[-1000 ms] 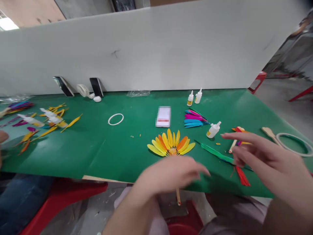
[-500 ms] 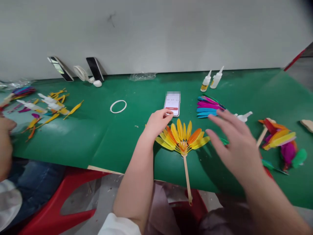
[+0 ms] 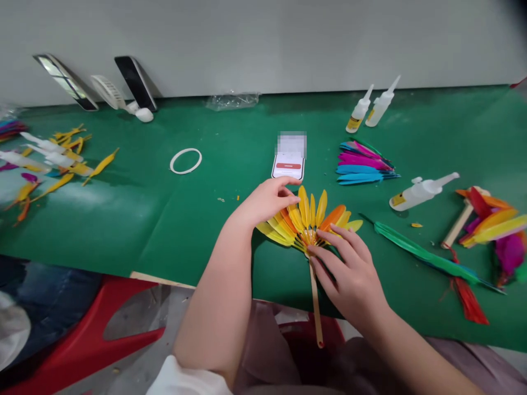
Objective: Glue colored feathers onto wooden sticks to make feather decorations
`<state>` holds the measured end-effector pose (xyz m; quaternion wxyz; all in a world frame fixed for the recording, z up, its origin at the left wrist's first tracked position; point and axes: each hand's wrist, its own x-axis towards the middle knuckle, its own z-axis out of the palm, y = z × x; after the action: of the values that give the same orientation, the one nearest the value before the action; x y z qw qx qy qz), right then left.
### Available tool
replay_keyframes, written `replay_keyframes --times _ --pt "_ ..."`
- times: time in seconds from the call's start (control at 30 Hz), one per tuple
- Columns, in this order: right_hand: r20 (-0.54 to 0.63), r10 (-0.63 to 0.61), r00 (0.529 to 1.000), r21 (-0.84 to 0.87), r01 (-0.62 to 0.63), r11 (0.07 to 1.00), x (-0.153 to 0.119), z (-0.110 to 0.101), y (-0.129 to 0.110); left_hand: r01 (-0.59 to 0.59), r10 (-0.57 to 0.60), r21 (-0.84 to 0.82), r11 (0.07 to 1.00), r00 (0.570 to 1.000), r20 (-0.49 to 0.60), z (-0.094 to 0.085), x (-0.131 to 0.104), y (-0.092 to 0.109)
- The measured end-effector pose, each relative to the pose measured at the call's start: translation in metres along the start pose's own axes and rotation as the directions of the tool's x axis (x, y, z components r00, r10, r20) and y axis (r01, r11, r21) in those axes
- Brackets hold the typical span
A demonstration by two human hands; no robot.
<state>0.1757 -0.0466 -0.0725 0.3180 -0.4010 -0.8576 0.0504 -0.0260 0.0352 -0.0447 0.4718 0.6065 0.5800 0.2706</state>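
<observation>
A yellow and orange feather fan [image 3: 309, 218] on a thin wooden stick [image 3: 315, 304] lies on the green table cover [image 3: 173, 219], its stick reaching past the near edge. My left hand [image 3: 267, 200] rests at the fan's upper left, fingertips close to the lower edge of a phone [image 3: 289, 160] lying flat behind it. My right hand [image 3: 349, 271] has its fingers spread, the tips pressing on the fan's base where the feathers meet the stick. Neither hand grips anything.
Pink and blue feathers [image 3: 362, 163], two upright glue bottles [image 3: 371, 108] and one lying on its side [image 3: 422, 191] are to the right, with a green feather [image 3: 415, 251] and another colourful fan [image 3: 492, 227]. A white ring [image 3: 185, 161] lies left. Two phones [image 3: 135, 82] lean on the white partition. Another person sits at far left.
My right hand came down from hovering above the table onto the fan's base. My left hand stayed by the phone. The view tilted down and closer.
</observation>
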Motion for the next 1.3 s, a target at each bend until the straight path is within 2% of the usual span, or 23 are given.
replay_keyframes --times 0.17,0.4,0.7,0.9,1.13,1.3 --pt "0.067 -0.004 0.998 -0.007 0.004 1.0 -0.011 -0.001 -0.008 -0.005 0.005 -0.011 1.0 1.0 0.002 -0.002 -0.001 0.0" --pt "0.147 -0.033 0.989 0.007 0.032 0.999 -0.015 -0.005 -0.007 -0.008 0.008 -0.005 1.0 1.0 -0.011 -0.005 -0.002 -0.004" --pt "0.166 -0.001 0.986 0.09 -0.014 0.996 -0.021 -0.013 -0.007 0.01 -0.011 0.013 1.0 0.997 0.071 0.0 -0.006 0.002" --pt "0.189 0.006 0.982 -0.024 -0.001 1.0 -0.02 -0.01 0.001 -0.014 0.013 0.018 1.0 0.998 0.058 0.005 -0.003 0.004" --pt "0.095 0.07 0.993 -0.156 -0.055 0.986 -0.018 -0.004 0.001 -0.049 0.047 0.063 0.997 0.998 0.028 0.008 0.001 0.001" --pt "0.131 0.053 0.99 -0.176 -0.03 0.984 -0.018 -0.003 0.001 -0.048 0.048 0.036 0.998 0.999 0.024 0.01 0.002 0.0"
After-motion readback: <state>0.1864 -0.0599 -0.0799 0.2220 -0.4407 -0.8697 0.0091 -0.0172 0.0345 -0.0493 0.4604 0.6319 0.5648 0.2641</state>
